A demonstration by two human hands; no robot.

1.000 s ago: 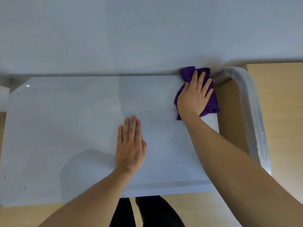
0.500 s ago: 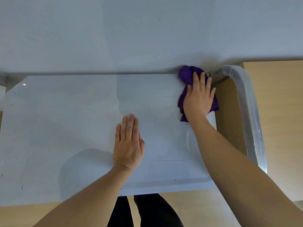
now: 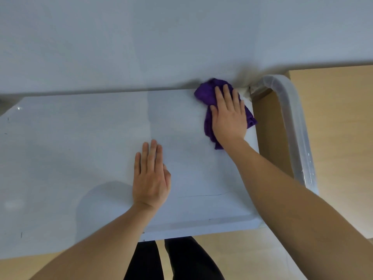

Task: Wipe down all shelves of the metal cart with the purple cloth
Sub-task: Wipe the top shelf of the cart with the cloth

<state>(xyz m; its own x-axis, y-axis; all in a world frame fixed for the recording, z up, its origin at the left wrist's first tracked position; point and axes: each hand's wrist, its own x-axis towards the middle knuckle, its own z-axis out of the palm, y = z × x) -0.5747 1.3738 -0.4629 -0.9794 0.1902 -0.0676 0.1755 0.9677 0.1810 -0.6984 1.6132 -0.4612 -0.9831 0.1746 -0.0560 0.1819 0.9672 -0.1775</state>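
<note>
The metal cart's top shelf (image 3: 80,148) fills the middle of the head view, pale grey and flat. The purple cloth (image 3: 205,93) lies bunched at the shelf's far right corner. My right hand (image 3: 229,114) presses flat on the cloth with straight, spread fingers, covering most of it. My left hand (image 3: 151,176) rests palm down on the bare shelf near the middle, fingers straight and together. The lower shelves are hidden under the top one.
The cart's curved metal handle (image 3: 294,126) runs along the right end of the shelf. A pale wall (image 3: 161,37) stands right behind the far edge. Wooden floor (image 3: 333,118) shows to the right and below. My dark trouser legs (image 3: 171,259) stand at the near edge.
My right hand has slid the cloth a little to the left along the far edge, away from the handle corner. My left hand has stayed in place on the shelf.
</note>
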